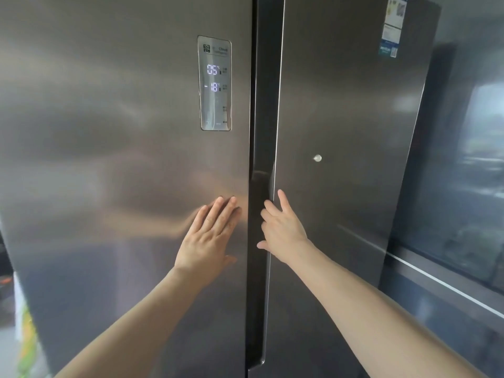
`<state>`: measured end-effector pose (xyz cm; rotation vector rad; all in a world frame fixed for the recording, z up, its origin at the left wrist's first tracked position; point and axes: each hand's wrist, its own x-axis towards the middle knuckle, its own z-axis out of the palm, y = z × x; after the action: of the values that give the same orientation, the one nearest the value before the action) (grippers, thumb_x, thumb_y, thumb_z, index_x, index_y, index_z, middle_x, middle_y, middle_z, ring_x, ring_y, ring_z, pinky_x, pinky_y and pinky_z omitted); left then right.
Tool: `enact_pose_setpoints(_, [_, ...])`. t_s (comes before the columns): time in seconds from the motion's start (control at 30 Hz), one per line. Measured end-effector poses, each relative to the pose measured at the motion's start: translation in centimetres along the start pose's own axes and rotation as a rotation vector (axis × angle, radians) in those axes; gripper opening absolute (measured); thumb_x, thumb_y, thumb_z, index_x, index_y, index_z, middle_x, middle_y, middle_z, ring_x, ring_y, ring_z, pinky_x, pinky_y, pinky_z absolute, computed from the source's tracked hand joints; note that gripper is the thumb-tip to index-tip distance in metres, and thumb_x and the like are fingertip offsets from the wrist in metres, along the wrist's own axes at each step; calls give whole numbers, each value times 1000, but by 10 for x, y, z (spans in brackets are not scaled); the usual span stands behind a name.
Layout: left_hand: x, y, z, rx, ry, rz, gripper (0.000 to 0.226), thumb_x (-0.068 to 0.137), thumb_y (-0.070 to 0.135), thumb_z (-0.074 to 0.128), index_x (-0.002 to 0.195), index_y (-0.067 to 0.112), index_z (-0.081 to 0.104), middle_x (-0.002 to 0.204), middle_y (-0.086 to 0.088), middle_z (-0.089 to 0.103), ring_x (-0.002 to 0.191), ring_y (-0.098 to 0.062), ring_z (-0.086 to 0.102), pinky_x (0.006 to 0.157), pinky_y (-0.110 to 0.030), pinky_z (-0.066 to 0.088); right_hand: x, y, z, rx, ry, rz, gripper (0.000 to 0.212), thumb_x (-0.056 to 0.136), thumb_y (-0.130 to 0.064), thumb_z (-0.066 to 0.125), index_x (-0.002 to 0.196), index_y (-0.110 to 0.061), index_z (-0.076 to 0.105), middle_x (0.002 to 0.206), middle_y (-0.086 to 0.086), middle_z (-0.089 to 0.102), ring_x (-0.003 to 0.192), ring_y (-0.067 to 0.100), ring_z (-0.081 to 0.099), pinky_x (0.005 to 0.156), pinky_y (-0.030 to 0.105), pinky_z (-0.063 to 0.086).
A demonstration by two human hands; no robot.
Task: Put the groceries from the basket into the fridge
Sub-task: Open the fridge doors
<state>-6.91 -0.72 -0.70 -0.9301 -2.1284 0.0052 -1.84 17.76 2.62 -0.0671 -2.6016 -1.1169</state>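
Steel fridge [109, 159] filled my view. Left hand [210, 236] pressed flat, fingers released, beside the centre gap [259, 132]. Right hand [282, 230] curled its fingers into that gap.

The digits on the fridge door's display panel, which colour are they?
The digits glow pale white-violet on the grey display panel, seen in the head view.

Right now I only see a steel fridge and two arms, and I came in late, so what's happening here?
A person stands close to a side-by-side fridge. The left hand lies flat, fingers straight, against the left door near its inner edge. The right hand reaches into the dark handle recess between the doors, some fingers hidden in it. The display panel reads 05 and -18. No basket or groceries are in view.
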Motion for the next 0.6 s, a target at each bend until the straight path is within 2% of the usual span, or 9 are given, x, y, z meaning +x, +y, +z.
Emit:
enact_pose_setpoints(0.17, [-1, -3, 2, -8, -26, -11, 117, 55, 49, 85, 150, 16, 25, 160, 0, 12, 147, -22, 10, 117, -41, 10, 1, -2, -5, -19, -48, 15, 71, 92, -69, 24, 124, -19, 63, 143, 5, 43, 143, 27, 16, 112, 62, -7])
enact_pose_setpoints(0.27, [-1, -4, 4, -28, -26, -12, 117, 56, 50, 84, 150, 18, 24, 160, 1, 12, 147, -21, 10, 117, -40, 11, -3, -1, -8, 11, -21, 32, 79, 90, -73, 19, 118, -17, 67, 139, 6, 47, 141, 27, 21, 112, 62, -5])
enact_pose_setpoints(0.37, [0, -4, 5, -55, -31, -22, 116, 56, 49, 84, 150, 18, 24, 160, 2, 11, 147, -20, 10, 118, -40, 10, -22, 5, -5, 80, 59, 28, 84, 88, -75, 18, 106, -13, 72, 124, 4, 55, 135, 25, 28, 112, 63, 0])
enact_pose_setpoints(0.5, [1, 3, 6, -130, 24, -48, 108, 62, 47, 81, 149, 16, 27, 159, 0, 13, 147, -22, 8, 119, -41, 3, -61, 18, 4, 170, 260, 15, 80, 86, -73, 26, 79, -10, 75, 93, 2, 60, 122, 25, 43, 108, 61, 23])
enact_pose_setpoints(0.6, [4, 15, 4, -204, 83, -54, 96, 71, 54, 74, 147, 13, 32, 157, -5, 21, 146, -27, 14, 118, -46, 9, -92, 29, 5, 218, 301, 17, 76, 86, -72, 31, 74, -10, 73, 88, 2, 60, 118, 24, 47, 104, 56, 30])
